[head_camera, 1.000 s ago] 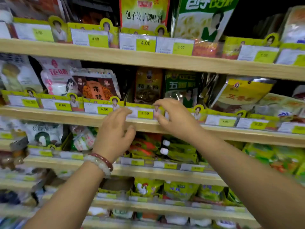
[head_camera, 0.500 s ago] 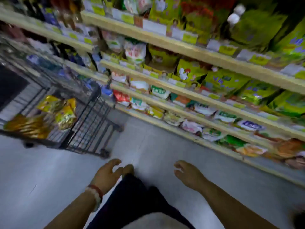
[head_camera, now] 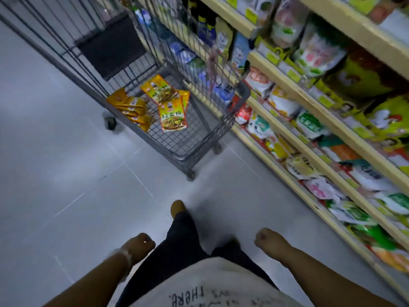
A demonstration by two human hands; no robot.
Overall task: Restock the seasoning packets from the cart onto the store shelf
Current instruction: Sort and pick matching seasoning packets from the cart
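A grey wire cart [head_camera: 199,138] stands on the floor ahead of me, against the shelving. In its basket lie several yellow seasoning packets [head_camera: 172,114], some fanned in a stack at the left [head_camera: 130,107]. The wooden store shelf [head_camera: 309,134] runs along the right, packed with bags and price tags. My left hand [head_camera: 140,245] hangs low beside my left leg, fingers curled, holding nothing. My right hand [head_camera: 269,241] hangs beside my right leg, also curled and holding nothing. Both hands are well short of the cart.
Pale tiled floor [head_camera: 66,173] spreads to the left and in front of me. My dark trousers and one brown shoe [head_camera: 178,208] point toward the cart. A dark panel [head_camera: 110,47] sits at the cart's far end. Bottles stand on the far shelves [head_camera: 205,27].
My hands have dropped from the shelf's price-tag rail to my sides. My view has swung down and left, from the shelf to the floor and the cart, which now looks closer.
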